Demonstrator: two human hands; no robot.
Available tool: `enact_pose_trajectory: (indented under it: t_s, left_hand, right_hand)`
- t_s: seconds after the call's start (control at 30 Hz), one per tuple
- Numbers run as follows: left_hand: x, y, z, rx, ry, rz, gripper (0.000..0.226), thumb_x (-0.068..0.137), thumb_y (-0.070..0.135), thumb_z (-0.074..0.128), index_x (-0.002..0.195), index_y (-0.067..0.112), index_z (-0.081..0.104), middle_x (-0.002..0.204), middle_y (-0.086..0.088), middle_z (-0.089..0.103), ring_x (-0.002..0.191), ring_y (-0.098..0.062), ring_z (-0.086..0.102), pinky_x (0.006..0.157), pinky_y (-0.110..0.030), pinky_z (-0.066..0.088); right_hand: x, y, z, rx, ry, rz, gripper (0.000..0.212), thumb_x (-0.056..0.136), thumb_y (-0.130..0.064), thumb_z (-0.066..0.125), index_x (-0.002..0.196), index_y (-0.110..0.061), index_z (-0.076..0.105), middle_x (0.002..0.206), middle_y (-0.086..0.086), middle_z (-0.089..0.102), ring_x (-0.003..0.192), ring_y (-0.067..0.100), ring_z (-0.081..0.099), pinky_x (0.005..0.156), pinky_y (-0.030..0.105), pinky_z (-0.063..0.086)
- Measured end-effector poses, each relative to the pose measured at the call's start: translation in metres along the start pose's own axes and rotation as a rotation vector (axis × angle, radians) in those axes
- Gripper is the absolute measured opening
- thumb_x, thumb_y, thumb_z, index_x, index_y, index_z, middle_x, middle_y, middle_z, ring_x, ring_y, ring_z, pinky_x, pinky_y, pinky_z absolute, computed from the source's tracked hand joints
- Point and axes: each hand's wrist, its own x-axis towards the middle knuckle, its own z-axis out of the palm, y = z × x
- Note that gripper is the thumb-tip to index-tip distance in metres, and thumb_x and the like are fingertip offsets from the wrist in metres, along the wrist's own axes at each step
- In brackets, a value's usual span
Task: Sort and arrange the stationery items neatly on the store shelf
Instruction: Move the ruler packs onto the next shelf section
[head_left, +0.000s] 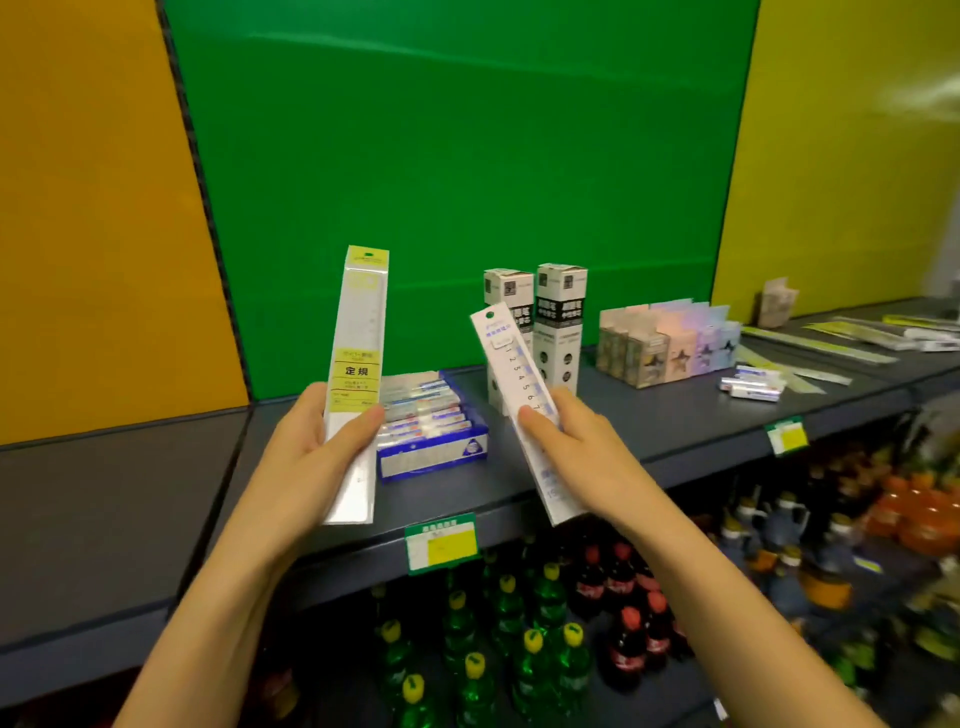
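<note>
The left hand (317, 441) clamps its fingers (358, 423) on a long yellow-labelled packaged ruler (358, 332), axis upright. The right hand (576, 452) likewise grips a shorter white blue-printed ruler (506, 353), top leaning left. Both hang over the near edge of the grey metal shelf (675, 426).

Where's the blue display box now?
Head view: the blue display box sits centre-left on the grey shelf, between the left hand's yellow-labelled ruler and the tall white boxes.

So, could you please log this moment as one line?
left hand: grips yellow-labelled ruler | right hand: grips blue-printed ruler | both in front of grey shelf
</note>
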Motion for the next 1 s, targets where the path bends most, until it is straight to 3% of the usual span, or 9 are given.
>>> enact_pose_trajectory:
  t_s: [0.17,0.23,0.4,0.53,0.63,0.77,0.9,0.93,1.0]
  left_hand:
    - [-0.006,0.011,0.093,0.015,-0.095,0.024,0.019,0.090,0.019,0.053,0.100,0.035,0.055,0.104,0.016,0.063,0.096,0.000,0.058,0.080,-0.018,0.042]
    - [-0.010,0.014,0.132,0.041,-0.112,0.006,0.017,0.090,0.018,0.051,0.092,0.034,0.054,0.097,0.014,0.061,0.093,-0.004,0.057,0.076,-0.020,0.041]
    - [-0.016,0.016,0.229,0.094,-0.144,-0.045,0.015,0.091,0.013,0.041,0.096,0.021,0.053,0.092,0.004,0.057,0.082,-0.012,0.053,0.067,-0.027,0.038]
    - [-0.021,0.016,0.303,0.114,-0.233,-0.110,0.017,0.091,0.013,0.037,0.100,0.005,0.049,0.093,-0.012,0.053,0.077,-0.021,0.047,0.066,-0.034,0.034]
    - [-0.020,0.022,0.354,0.106,-0.318,-0.127,0.011,0.091,0.012,0.039,0.090,0.017,0.049,0.085,-0.002,0.053,0.076,-0.017,0.049,0.066,-0.033,0.036]
    - [-0.011,0.030,0.422,0.073,-0.443,-0.115,0.017,0.091,0.011,0.043,0.105,0.019,0.050,0.100,-0.003,0.061,0.084,-0.014,0.059,0.066,-0.028,0.044]
    - [0.005,0.028,0.490,-0.032,-0.530,-0.125,0.014,0.093,0.010,0.046,0.104,0.017,0.050,0.091,-0.007,0.063,0.059,0.000,0.060,0.043,-0.010,0.040]
    - [0.012,0.026,0.507,-0.044,-0.533,-0.133,0.010,0.093,0.012,0.048,0.099,0.019,0.052,0.092,-0.009,0.065,0.064,-0.005,0.062,0.045,-0.011,0.042]
    - [0.025,0.021,0.542,-0.056,-0.531,-0.143,0.007,0.091,0.015,0.051,0.091,0.021,0.052,0.097,-0.014,0.068,0.080,-0.021,0.066,0.064,-0.025,0.052]
  right_hand:
    - [-0.025,0.054,-0.086,-0.029,0.073,0.101,0.022,0.095,-0.027,0.039,0.098,-0.007,0.047,0.088,0.003,0.056,0.077,0.019,0.052,0.059,0.024,0.035]
    - [-0.034,0.078,-0.119,-0.040,0.110,0.139,0.018,0.095,-0.024,0.039,0.088,-0.008,0.043,0.076,-0.001,0.049,0.067,0.014,0.046,0.058,0.026,0.032]
    - [-0.058,0.137,-0.198,-0.053,0.158,0.244,0.021,0.094,-0.018,0.036,0.075,-0.010,0.034,0.076,0.008,0.042,0.059,0.016,0.034,0.054,0.030,0.024]
    - [-0.074,0.187,-0.262,-0.106,0.236,0.295,0.015,0.094,-0.018,0.036,0.088,-0.005,0.042,0.082,0.009,0.047,0.063,0.014,0.040,0.056,0.030,0.029]
    - [-0.082,0.219,-0.307,-0.138,0.289,0.317,0.015,0.095,-0.018,0.037,0.097,-0.007,0.046,0.089,0.007,0.050,0.066,0.010,0.044,0.057,0.025,0.033]
    - [-0.086,0.256,-0.358,-0.146,0.348,0.338,0.016,0.095,-0.020,0.039,0.102,-0.010,0.049,0.096,0.007,0.054,0.077,0.019,0.050,0.059,0.025,0.036]
    - [-0.078,0.296,-0.402,-0.165,0.388,0.357,0.016,0.094,-0.020,0.041,0.105,-0.012,0.050,0.099,0.008,0.057,0.083,0.023,0.053,0.061,0.031,0.038]
    - [-0.075,0.307,-0.413,-0.171,0.397,0.361,0.017,0.094,-0.019,0.041,0.106,-0.011,0.050,0.100,0.008,0.057,0.084,0.024,0.053,0.062,0.032,0.038]
    - [-0.064,0.329,-0.433,-0.187,0.406,0.360,0.018,0.095,-0.019,0.041,0.108,-0.010,0.050,0.102,0.008,0.057,0.085,0.023,0.054,0.061,0.030,0.039]
